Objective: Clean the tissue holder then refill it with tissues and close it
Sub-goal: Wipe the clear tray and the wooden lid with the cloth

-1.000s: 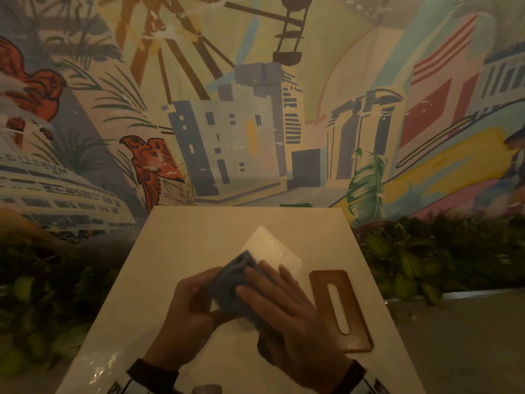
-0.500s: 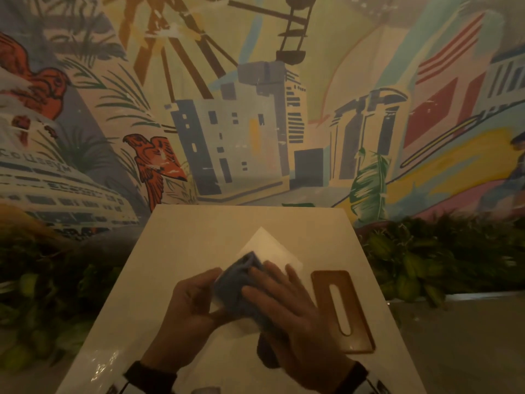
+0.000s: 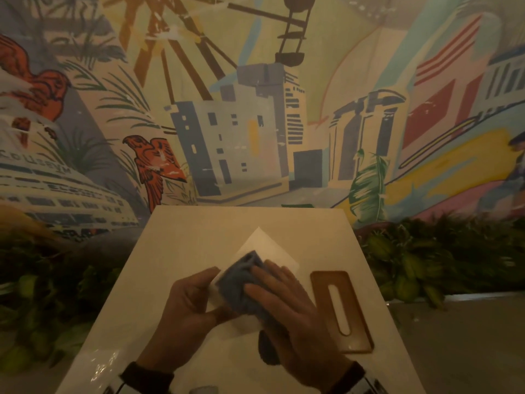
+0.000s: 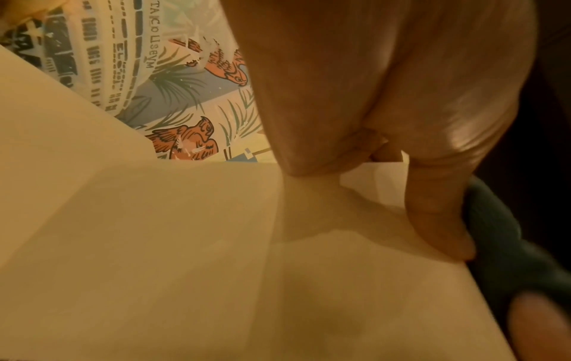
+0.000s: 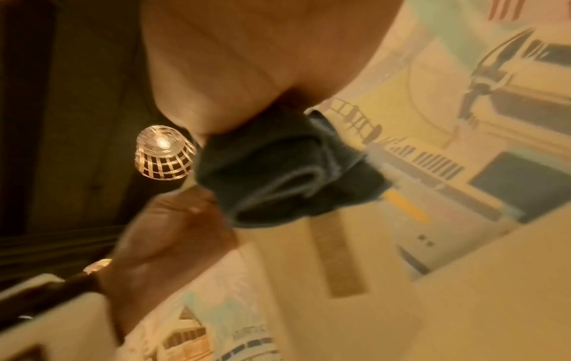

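In head view, lid beside held holder, cloth; right-wrist view adds lamp.

Head view above, facing table and mural, wrist views close-up from below, all sharing blue cloth

Dim amber light. A caged lamp glows overhead. Glare on the worktop at its near-left corner. Wrist views blurred; head view bowed at edges.
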